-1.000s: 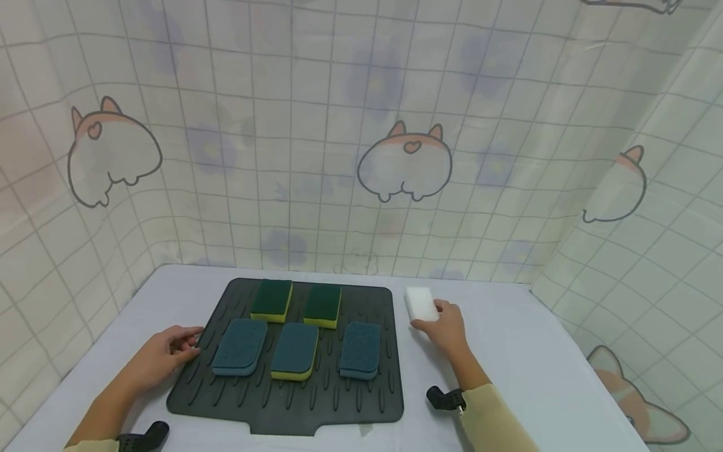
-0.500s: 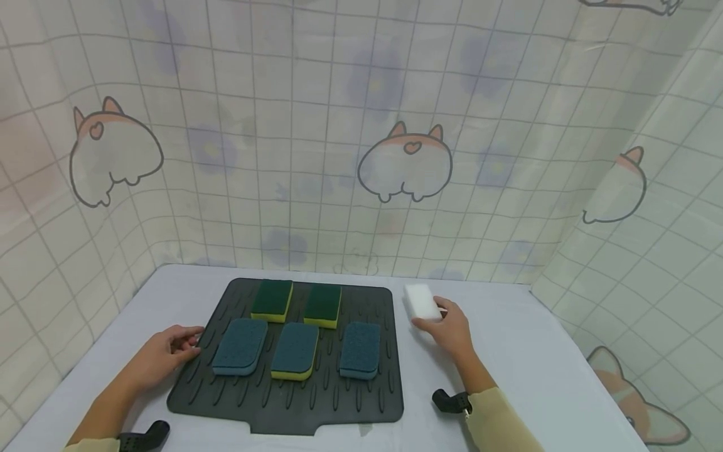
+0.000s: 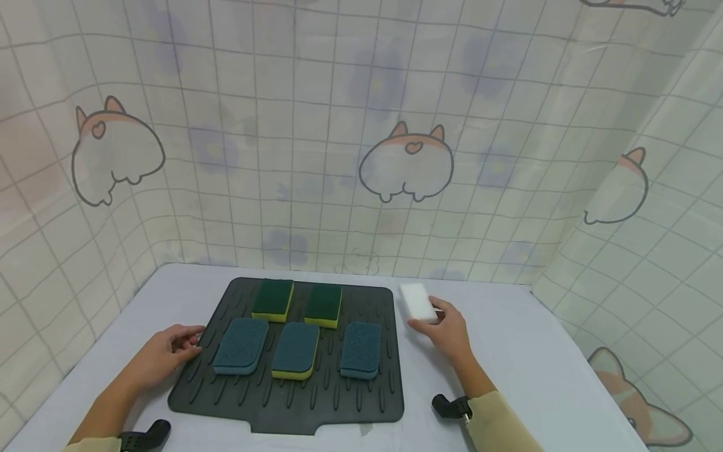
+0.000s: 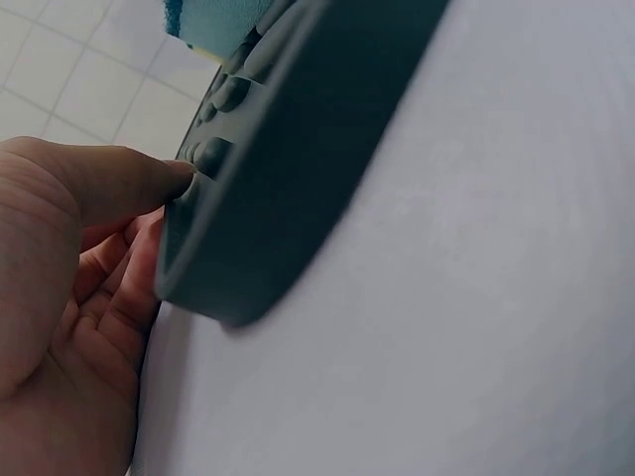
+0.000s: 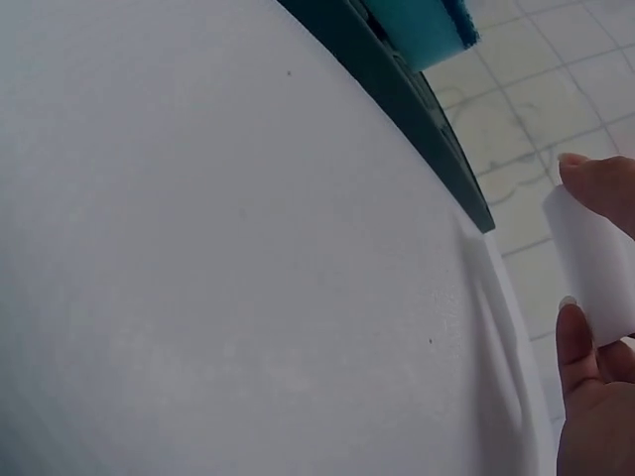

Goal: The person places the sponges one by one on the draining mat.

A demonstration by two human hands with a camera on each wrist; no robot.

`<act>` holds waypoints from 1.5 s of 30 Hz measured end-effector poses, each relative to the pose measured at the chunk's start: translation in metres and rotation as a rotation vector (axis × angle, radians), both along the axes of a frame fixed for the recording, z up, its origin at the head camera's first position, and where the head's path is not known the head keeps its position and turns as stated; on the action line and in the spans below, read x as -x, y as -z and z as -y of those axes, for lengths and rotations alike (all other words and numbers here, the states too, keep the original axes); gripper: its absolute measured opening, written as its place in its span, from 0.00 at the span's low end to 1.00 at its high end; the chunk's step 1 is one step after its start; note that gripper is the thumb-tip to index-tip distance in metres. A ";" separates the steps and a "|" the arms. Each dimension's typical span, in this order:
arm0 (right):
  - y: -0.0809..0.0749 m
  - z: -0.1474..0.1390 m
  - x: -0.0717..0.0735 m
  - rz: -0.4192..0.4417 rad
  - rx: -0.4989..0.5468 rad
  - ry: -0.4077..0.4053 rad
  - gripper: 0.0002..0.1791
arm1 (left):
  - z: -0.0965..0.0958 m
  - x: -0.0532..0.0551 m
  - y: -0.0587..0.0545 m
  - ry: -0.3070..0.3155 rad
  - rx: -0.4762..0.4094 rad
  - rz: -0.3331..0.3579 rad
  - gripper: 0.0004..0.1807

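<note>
My right hand (image 3: 449, 329) pinches a white sponge block (image 3: 417, 302) between thumb and fingers, just right of the dark grey ridged mat (image 3: 361, 402). The right wrist view shows the white block (image 5: 592, 263) raised off the table, thumb on one side and fingertips on the other. At the mat's left edge is my left hand (image 3: 160, 355). Its thumb lies on the mat's raised rim (image 4: 238, 238) with curled fingers against the side below. On the mat are two dark green and yellow sponges (image 3: 273, 298) at the back, with blue-topped sponges (image 3: 241, 345) in front.
A white cloth (image 3: 508, 364) covers the table. Around it hangs a grid-patterned curtain (image 3: 316, 188) with cartoon animals, close behind the table's back edge. Each wrist carries a black strap device (image 3: 450, 406).
My right hand has lifted the white sponge block slightly, then shifted it a little left toward the mat. The left hand and the sponges on the mat stay put.
</note>
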State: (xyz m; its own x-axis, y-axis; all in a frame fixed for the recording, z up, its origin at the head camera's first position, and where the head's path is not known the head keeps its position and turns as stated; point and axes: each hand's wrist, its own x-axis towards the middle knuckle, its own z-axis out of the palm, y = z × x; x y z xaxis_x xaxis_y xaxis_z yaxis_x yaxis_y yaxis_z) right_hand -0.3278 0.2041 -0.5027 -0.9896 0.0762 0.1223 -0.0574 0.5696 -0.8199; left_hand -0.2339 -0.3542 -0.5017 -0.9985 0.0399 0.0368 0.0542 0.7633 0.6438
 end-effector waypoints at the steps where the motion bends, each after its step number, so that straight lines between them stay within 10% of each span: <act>1: 0.000 0.001 0.000 0.003 0.004 -0.005 0.46 | 0.000 0.000 0.000 0.000 0.001 -0.003 0.26; 45: 0.006 0.053 0.016 -0.027 -0.095 -0.120 0.44 | -0.001 -0.002 -0.002 -0.004 -0.012 0.008 0.27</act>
